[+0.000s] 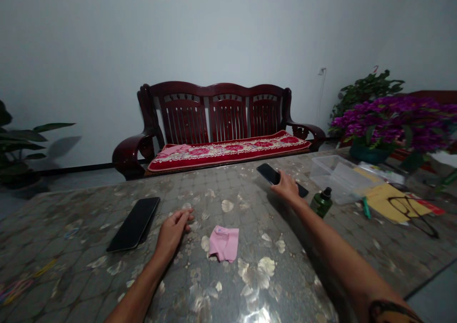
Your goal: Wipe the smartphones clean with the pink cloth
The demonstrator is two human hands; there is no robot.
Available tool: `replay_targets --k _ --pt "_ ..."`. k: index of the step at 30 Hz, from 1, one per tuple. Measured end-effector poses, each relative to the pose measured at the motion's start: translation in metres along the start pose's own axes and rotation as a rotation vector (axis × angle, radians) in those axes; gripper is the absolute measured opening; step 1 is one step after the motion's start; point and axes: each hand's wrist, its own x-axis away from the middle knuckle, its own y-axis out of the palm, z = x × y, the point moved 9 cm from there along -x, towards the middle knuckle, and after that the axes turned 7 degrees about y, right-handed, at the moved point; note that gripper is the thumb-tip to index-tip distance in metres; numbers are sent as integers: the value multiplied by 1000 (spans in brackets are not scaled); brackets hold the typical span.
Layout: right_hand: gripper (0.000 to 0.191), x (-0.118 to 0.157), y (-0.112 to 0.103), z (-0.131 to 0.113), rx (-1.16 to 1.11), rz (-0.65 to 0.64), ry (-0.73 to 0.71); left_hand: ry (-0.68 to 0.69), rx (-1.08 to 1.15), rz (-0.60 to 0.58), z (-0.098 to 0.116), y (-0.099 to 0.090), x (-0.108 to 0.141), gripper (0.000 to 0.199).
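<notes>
At the far side of the table, my right hand (286, 186) is closed over the middle of a black smartphone (267, 172), whose two ends show on either side of it. The phone lies at or close to the tabletop. My left hand (174, 227) rests on the table with loosely bent, slightly parted fingers and nothing visible in them. To its left lies a larger black phone or small tablet (134, 224), its near edge slightly raised. Between my hands is a crumpled pink cloth (224, 243). A green bottle with a black cap (322, 202) stands beside my right forearm.
A clear plastic box (330, 176), yellow envelope (383, 203), eyeglasses (407, 207) and green pen-like item (366, 208) sit at the right. Behind them are purple flowers (389, 120). Coloured bands (21, 287) lie at the left edge. A wooden bench (224, 108) stands beyond the table.
</notes>
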Motion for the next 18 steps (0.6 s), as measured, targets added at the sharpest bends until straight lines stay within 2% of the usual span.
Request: replay_targets --k 3,6,11,18 --pt "77 -19 -4 29 67 17 126 73 -179 -48 0 5 0 56" --pt "76 -29 -4 45 124 15 183 109 -334 -106 1 8 1 46" --pt "74 -34 -5 53 172 13 187 186 -529 -141 5 9 2 39" --pt "71 -36 -1 59 226 -7 165 178 -567 -151 4 10 4 38"
